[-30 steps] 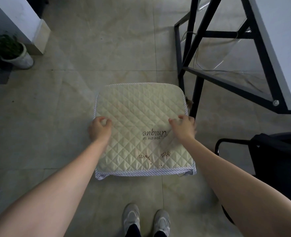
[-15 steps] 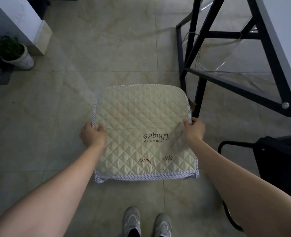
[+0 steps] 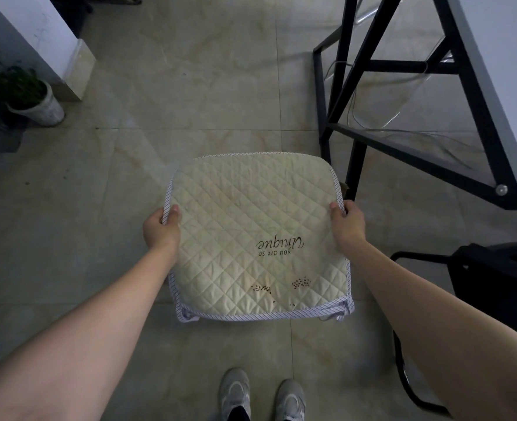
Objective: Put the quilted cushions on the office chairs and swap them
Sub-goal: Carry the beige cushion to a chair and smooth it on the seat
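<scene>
At the two side edges of the cream quilted square cushion with striped piping (image 3: 251, 235), both hands are clamped on — the left hand (image 3: 161, 230) pinches the left border, thumb on top and fingers curled under, and the right hand (image 3: 347, 226) does the same on the right border. The cushion lies flat between them, top face up, its printed wording "you are so Unique" reading upside down from this angle, with small dark specks near the closer edge. What it sits on is hidden beneath it; striped ties hang at the near corners.

Below it, a pair of grey sneakers (image 3: 263, 396) stand on the beige tiled floor (image 3: 190, 101), toes toward the cushion. Off to the right — partly out of view — a black office chair (image 3: 494, 284) with a curved tube frame stands near the right forearm. Further right and up, a black metal desk frame (image 3: 403, 141) carries a pale tabletop, one leg just beyond the cushion's far right corner. Far left, a small green plant in a white pot (image 3: 35, 104) sits beside a white wall corner.
</scene>
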